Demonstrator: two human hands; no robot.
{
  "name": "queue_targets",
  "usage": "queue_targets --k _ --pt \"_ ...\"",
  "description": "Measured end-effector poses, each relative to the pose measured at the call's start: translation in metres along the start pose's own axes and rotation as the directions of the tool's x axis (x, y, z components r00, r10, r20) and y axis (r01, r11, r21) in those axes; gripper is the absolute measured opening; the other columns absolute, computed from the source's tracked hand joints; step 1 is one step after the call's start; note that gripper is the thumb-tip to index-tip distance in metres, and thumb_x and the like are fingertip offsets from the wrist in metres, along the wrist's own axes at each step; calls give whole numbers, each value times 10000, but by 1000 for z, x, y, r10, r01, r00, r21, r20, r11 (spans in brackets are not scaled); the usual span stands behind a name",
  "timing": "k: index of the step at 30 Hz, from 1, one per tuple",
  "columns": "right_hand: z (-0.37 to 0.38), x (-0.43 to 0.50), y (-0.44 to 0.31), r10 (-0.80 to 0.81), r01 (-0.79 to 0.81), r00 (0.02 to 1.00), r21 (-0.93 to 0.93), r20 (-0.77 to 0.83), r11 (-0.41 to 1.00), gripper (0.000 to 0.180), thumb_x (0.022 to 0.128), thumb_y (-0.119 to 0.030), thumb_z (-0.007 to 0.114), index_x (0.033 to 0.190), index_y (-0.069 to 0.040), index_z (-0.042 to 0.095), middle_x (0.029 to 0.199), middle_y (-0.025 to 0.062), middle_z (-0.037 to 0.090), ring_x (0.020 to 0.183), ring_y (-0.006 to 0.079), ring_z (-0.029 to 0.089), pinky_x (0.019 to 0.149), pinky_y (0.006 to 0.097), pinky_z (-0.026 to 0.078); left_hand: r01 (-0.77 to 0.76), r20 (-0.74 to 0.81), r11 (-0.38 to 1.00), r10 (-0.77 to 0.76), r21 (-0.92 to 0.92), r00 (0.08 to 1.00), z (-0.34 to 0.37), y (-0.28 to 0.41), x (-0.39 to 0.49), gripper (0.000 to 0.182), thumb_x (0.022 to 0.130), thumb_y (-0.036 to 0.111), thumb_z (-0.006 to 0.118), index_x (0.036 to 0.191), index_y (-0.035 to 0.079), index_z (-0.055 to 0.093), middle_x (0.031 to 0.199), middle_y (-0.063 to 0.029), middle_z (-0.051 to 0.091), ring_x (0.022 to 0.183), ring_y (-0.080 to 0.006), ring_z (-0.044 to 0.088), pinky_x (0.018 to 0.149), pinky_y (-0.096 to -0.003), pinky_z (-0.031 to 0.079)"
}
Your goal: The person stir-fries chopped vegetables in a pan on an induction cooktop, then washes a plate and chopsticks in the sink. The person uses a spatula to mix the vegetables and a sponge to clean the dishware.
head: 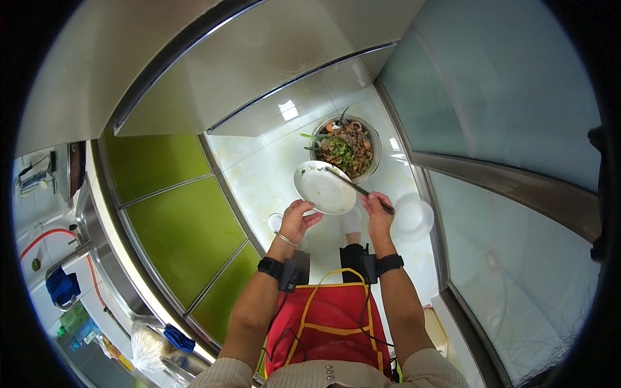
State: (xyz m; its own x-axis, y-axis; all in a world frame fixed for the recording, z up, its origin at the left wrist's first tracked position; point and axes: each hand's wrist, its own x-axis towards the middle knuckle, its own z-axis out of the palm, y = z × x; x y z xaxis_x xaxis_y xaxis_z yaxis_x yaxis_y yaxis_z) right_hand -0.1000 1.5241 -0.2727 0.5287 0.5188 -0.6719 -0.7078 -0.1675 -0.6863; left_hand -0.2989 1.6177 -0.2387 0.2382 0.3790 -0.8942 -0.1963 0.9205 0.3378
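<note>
My left hand (295,222) grips the near-left rim of a white plate (322,194), thumb on top. The plate is tilted, has a floral pattern on its rim, and bears faint smears. In my right hand (378,213) is a pair of dark chopsticks (358,188), their tips at the plate's inner surface near its far rim. Just beyond the plate, a round metal bucket (376,150) on the floor is filled with food scraps (347,148): chopped greens, brown bits and what look like eggshells. The plate overlaps the bucket's near-left edge.
A translucent white plastic bowl or lid (415,218) rests on the tiled floor (252,169) right of my right hand. Green cabinet doors (179,237) and a sink counter (109,228) run along the left. Frosted glass panels (495,213) stand on the right. A pale cabinet (271,63) rises ahead.
</note>
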Motion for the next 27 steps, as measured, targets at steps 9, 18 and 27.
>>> queue_targets --k 9,18,27 --pt "7 -32 -59 -200 200 979 -9 -47 980 125 855 -73 586 955 -12 540 913 96 583 847 234 614 777 304 518 -161 -12 984 161 -79 987 -16 30 -122 347 802 85 572 1109 -26 455 1041 -167 578 891 -272 621 789 -362 534" --pt "207 -206 -203 113 -61 683 -98 721 993 101 893 -81 525 964 -18 492 965 118 583 866 230 614 769 283 542 -613 -130 545 678 -572 723 -117 51 -431 449 837 46 509 1261 -46 397 1166 -161 547 1008 -228 591 854 -359 512" --pt "458 -388 -67 351 219 111 -367 930 904 226 870 -77 521 1074 19 503 1070 154 572 999 271 588 847 354 495 -839 -804 -96 363 -535 471 -304 105 -410 184 796 -20 495 980 -5 499 934 -112 573 790 -230 615 780 -371 541"
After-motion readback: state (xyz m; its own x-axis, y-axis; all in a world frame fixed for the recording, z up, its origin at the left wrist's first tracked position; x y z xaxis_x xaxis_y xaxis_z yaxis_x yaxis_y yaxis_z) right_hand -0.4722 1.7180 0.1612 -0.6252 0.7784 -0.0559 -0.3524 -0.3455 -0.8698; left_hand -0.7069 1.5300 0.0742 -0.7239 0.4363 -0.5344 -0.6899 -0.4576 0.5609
